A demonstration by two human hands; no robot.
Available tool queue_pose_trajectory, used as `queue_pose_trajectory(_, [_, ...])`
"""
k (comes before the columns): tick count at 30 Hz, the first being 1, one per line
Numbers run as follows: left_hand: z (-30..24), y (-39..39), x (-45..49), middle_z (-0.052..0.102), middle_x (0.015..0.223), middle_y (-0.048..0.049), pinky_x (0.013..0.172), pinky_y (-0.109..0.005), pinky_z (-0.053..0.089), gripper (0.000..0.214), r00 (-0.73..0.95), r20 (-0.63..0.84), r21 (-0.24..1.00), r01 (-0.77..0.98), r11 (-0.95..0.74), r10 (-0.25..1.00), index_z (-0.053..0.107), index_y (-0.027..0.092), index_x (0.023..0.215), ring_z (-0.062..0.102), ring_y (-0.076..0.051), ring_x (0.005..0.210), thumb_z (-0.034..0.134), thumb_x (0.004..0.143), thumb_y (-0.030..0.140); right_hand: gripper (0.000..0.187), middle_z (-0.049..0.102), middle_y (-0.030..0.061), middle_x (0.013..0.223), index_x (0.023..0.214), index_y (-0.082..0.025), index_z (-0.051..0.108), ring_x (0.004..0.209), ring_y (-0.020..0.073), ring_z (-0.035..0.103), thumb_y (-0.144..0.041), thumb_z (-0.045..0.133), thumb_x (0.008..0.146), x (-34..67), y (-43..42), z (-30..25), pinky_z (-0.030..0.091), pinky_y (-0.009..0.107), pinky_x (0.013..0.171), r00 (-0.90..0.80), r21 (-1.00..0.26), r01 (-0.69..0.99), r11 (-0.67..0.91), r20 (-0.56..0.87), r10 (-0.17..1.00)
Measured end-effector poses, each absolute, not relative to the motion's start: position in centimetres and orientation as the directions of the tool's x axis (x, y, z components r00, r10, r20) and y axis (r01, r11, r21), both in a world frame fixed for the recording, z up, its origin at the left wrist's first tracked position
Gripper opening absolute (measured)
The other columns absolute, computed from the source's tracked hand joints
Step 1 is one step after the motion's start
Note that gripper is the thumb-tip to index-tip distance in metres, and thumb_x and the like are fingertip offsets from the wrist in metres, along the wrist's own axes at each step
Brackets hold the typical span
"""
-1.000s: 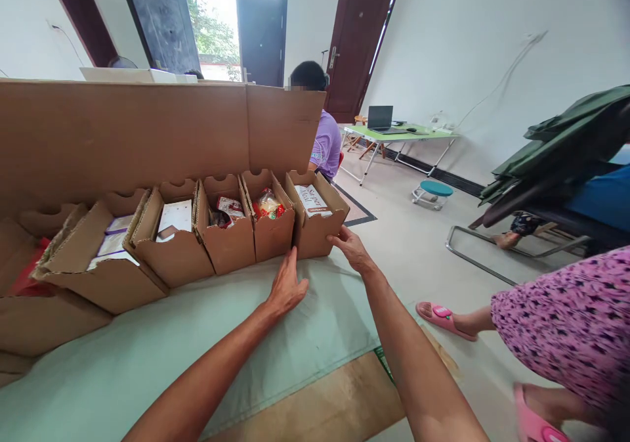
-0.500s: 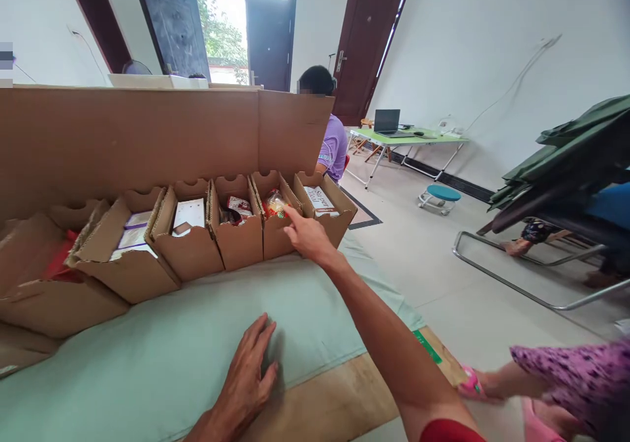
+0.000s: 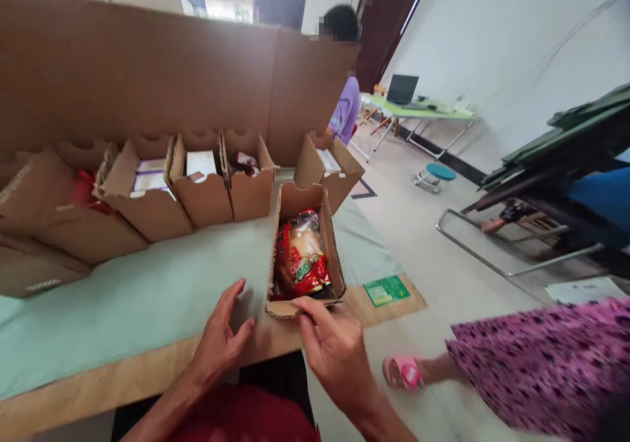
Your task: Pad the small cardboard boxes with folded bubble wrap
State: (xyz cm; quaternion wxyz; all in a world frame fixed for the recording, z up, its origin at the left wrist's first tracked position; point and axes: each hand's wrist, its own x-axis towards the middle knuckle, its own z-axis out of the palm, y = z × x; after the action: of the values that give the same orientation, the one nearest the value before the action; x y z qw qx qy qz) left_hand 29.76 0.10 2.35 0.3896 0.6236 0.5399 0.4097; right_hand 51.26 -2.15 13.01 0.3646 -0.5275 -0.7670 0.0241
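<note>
My right hand (image 3: 339,347) pinches the near edge of an open cardboard box (image 3: 336,258), thumb and fingers on its front wall. Inside the box lie red and clear snack packets (image 3: 306,255). To the left of the box, my left hand (image 3: 224,327) hovers near the table edge with fingers apart, holding nothing. Behind stand more cardboard boxes (image 3: 253,196) in a row, with a gap where one is out of line. A box with a white pack (image 3: 329,161) stands right of that gap.
A tall cardboard panel (image 3: 197,81) rises behind the row. Pale green cloth (image 3: 162,281) covers the wooden table, with a green label (image 3: 386,291) at its right corner. A person in purple (image 3: 344,107) sits beyond; a person in a pink skirt (image 3: 536,356) is close on the right.
My right hand has drawn the snack box out of the row toward me, to the table's near edge. My left hand stays open nearby. The view has tipped downward.
</note>
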Motion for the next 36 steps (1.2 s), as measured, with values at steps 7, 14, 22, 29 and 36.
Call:
queue_pose_trajectory(7, [5.1,-2.6,27.5,0.059,0.144,-0.0143,0.097,-0.043,0.055,0.064,0.027,0.029,0.947,0.318,-0.036,0.999,0.050,0.022,0.146,0.061,-0.030,0.122,0.064,0.087,0.039,0.040,0.080,0.0060,0.090,0.130,-0.020,0.064,0.076,0.0179,0.075,-0.008,0.053,0.092,49.8,-7.0,13.6,0.060,0.032,0.068,-0.202,-0.482,0.354,0.801,0.797,0.569])
queue_pose_trajectory(14, [5.6,-5.8,29.1,0.062,0.121,-0.0098,0.065,-0.028,0.055,0.056,-0.078,0.000,0.966,0.259,0.020,0.997,0.050,0.025,0.142,0.064,-0.016,0.080,0.065,0.089,0.035,0.020,0.076,0.0026,0.093,0.104,-0.021,0.072,0.077,0.0167,0.070,-0.034,0.067,0.090,57.8,4.2,10.8,0.055,0.031,0.070,0.556,-0.852,0.313,0.421,0.523,0.646])
queue_pose_trajectory(22, [5.0,-2.6,31.1,0.071,0.109,-0.0105,0.089,-0.039,0.054,0.032,-0.032,0.018,0.980,0.197,-0.011,0.999,0.065,0.019,0.116,0.066,-0.026,0.098,0.057,0.091,0.039,0.052,0.073,0.0058,0.109,0.106,-0.018,0.070,0.104,0.0230,0.063,-0.064,0.050,0.094,55.6,10.4,5.4,0.047,0.040,0.098,0.268,-0.961,0.114,0.250,0.272,0.924])
queue_pose_trajectory(29, [8.6,10.2,25.0,0.074,0.105,-0.0078,0.085,-0.039,0.055,0.039,-0.078,0.211,0.911,0.377,-0.167,0.974,0.067,0.017,0.118,0.066,-0.029,0.100,0.047,0.087,0.029,0.043,0.069,0.0071,0.114,0.117,-0.019,0.064,0.109,0.0222,0.060,-0.053,0.060,0.091,51.0,9.4,5.3,0.047,0.039,0.099,0.411,-0.967,0.060,0.248,0.250,0.876])
queue_pose_trajectory(36, [6.6,12.8,22.5,0.075,0.109,-0.0071,0.086,-0.034,0.057,0.049,-0.179,0.260,0.818,0.563,-0.118,0.949,0.068,0.019,0.126,0.069,-0.022,0.094,0.055,0.079,0.020,0.072,0.061,0.0144,0.136,0.137,-0.019,0.056,0.127,0.0312,0.058,-0.051,0.076,0.075,50.9,8.6,1.7,0.043,0.053,0.110,0.396,-0.990,0.120,0.079,0.121,0.910])
